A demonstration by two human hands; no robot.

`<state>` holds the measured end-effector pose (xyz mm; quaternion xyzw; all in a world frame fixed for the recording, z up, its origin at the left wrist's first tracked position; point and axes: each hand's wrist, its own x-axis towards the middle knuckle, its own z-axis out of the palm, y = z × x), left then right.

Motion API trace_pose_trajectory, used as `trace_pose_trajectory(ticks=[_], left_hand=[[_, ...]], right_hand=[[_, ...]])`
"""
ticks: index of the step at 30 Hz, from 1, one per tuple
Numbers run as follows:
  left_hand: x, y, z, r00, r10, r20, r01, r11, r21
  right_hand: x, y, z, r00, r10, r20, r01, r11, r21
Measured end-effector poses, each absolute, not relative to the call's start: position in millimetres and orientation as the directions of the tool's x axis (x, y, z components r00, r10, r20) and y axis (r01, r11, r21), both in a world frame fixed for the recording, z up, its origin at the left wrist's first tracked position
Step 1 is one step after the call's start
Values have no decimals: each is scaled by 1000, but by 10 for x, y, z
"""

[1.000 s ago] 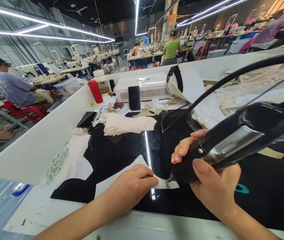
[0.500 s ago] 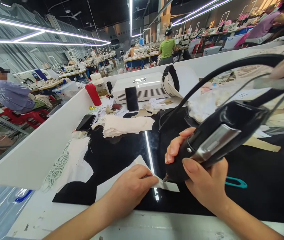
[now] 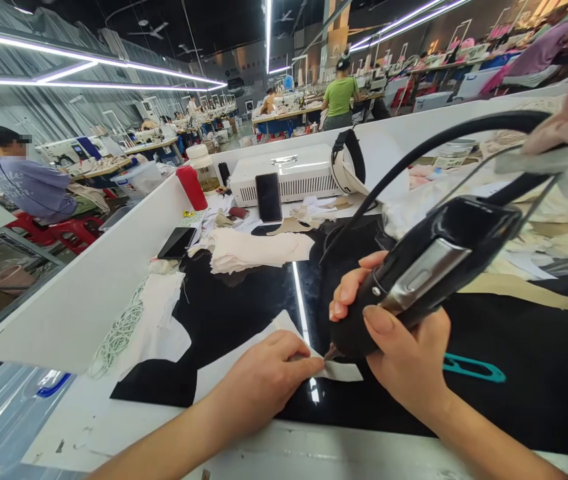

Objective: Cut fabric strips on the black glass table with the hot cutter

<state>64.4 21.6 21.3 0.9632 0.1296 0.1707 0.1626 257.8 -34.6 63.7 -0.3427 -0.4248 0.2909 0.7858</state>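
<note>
My right hand is wrapped round a black corded hand tool with a silver plate, its tip touching a white fabric piece on the glossy black worktop. My left hand lies flat on that fabric, fingers stretched toward the tool tip, pressing the piece down. A thick black cable arcs from the tool over the table.
A stack of cream fabric pieces, two phones, a white box machine, a red bottle and teal snips lie around. White partition walls bound the table. Other people sit at benches behind.
The tool tip has slid left along the fabric edge toward my left fingertips. My left hand has stayed pressed on the fabric. The camera view shifted slightly.
</note>
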Motion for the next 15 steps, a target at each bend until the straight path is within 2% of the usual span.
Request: trace_pose_trajectory(ticks=[15], left_hand=[[600,203,216,899,310,311,212,-927,311]], right_hand=[[2474,-220,679,487,755,438,-113,552,-826]])
